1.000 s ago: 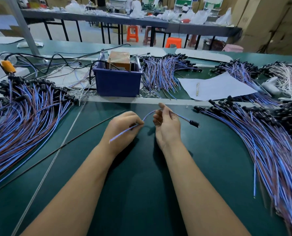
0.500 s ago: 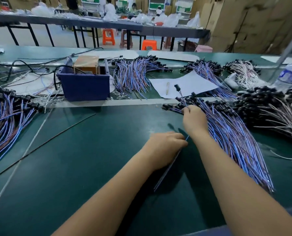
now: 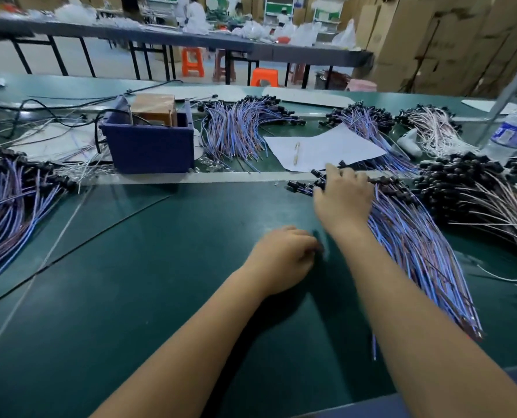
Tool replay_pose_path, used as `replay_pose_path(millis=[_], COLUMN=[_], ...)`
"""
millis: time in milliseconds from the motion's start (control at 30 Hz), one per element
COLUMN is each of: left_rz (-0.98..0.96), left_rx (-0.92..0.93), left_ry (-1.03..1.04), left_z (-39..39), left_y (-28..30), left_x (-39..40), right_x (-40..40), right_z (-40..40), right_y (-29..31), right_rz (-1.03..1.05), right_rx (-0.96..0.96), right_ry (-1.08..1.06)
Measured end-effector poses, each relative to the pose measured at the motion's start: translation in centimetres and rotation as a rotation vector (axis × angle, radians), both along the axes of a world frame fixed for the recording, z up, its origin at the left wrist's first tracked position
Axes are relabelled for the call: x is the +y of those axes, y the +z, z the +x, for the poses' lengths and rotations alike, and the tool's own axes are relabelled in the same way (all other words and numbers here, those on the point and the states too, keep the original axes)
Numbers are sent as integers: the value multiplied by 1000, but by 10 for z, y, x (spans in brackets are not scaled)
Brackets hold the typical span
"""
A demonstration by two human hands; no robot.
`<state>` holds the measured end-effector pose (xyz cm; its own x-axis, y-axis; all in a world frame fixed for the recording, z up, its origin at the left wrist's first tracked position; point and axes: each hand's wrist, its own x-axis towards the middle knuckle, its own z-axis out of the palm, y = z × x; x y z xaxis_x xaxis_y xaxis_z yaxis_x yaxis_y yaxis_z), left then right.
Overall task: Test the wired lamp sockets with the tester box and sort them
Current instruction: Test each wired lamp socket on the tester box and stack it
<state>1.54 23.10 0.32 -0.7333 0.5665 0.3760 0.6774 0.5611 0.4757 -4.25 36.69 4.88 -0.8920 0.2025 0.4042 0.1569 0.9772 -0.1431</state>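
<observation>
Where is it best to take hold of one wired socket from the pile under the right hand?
Probably pinch one black socket head sticking out at the pile's near-left edge, coming from the left over bare table; the wires behind lie packed together.

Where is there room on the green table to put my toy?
Bare mat between the left wire pile and the left hand, in front of the blue box. The right side is crowded with wire piles.

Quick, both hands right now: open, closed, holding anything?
Left hand: fingers curled, contents cannot be told.
Right hand: open, resting on the socket pile.
</observation>
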Motion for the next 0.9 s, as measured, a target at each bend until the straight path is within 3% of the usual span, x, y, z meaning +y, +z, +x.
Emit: replay_pose_path(millis=[167,333,500,600,667,800,900], left_rz=[92,131,29,32,39,-70,-64], left_rx=[-17,87,149,217,137,-205,-146], left_ry=[454,866,1112,1250,1326,1415,1437], left_z=[-19,-24,-27,-30,-34,-37,-37], left_y=[0,3,2,2,2,-3,-4], left_x=[-78,-162,-233,-263,-275,-283,-283], right_x=[-107,-199,-236,-233,-232,-230,-228], right_z=[-3,-2,4,-1,-1,2,3], right_y=[-12,-31,-57,-60,-60,-60,-59], right_rz=[-257,-400,-288,-342,-367,-390,-453], right_rx=[-28,-127,-166,-150,-147,-159,-163], right_ry=[295,519,654,658,667,689,704])
